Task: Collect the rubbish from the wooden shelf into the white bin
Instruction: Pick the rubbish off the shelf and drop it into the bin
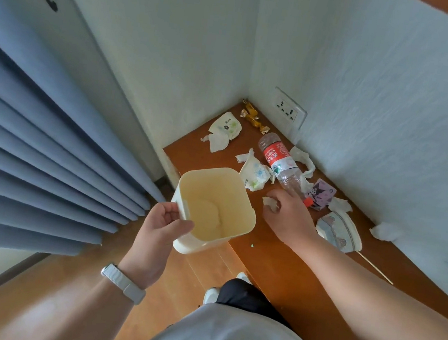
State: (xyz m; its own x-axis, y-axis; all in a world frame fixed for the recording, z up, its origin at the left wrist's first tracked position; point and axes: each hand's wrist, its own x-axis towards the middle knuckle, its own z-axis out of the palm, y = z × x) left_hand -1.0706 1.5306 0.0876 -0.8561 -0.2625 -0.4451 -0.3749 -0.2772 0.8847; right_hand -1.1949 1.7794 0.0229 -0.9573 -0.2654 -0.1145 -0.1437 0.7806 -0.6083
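My left hand [161, 228] grips the near rim of the white bin [244, 201], held beside the left edge of the wooden shelf [271, 251]. The bin looks empty inside. My right hand [288, 217] is over the shelf, fingers curled round a small crumpled tissue [270, 203]. Rubbish lies on the shelf: a clear plastic bottle [280, 160] with a red label, two tissue packets [224, 129] [254, 172], gold sweet wrappers [253, 116], a purple cartoon packet [319, 193], a crushed paper cup [339, 232] and loose tissues [306, 161].
White walls enclose the shelf at the back and right, with a socket [288, 109] in the corner. Blue curtains [33, 143] hang to the left. A thin wooden stick [374, 269] lies near the cup. Another tissue [385, 231] sits by the right wall.
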